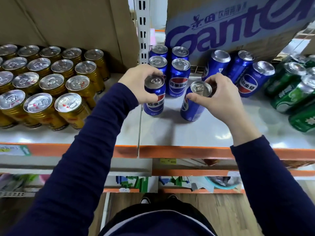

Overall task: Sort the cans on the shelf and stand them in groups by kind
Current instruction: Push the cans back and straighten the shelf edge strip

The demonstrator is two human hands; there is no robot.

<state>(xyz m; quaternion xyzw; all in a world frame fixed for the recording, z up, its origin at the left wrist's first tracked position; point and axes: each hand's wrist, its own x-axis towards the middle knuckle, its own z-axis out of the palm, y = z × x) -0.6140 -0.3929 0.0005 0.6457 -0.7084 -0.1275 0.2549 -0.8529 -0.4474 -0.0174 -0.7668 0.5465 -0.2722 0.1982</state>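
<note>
- Shelf (213, 133): pale grey board with an orange front edge, in two sections meeting at a seam below a slotted white upright (142, 31); lower shelves with blurred goods show beneath, and wood floor below those.
- Printed carton (230, 28): brown cardboard with large purple lettering, standing at the back right; top and right side cut off by the frame. Contents not visible.
- Plain carton (68, 23): brown cardboard at the back left, behind the gold cans; closed side only in view.
- Gold cans (46, 79): upright, packed in rows on the left section; the group runs off the left edge.
- Green cans (296, 92): cluster at the far right, partly cut off and distorted by the wide lens; labels hard to read.
- Blue cans, rear group (179, 74): four upright in two close rows just right of the upright post.
- Blue cans, right group (238, 68): three in front of the printed carton, apart from the rear group.
- Left hand (141, 82): dark blue sleeve, fingers curled round the top of a blue can, left (154, 99), which stands on the shelf just in front of the rear group.
- Right hand (219, 97): thumb and fingertips gripping the rim of a blue can, right (196, 101); this can leans, well apart from the left one.
</note>
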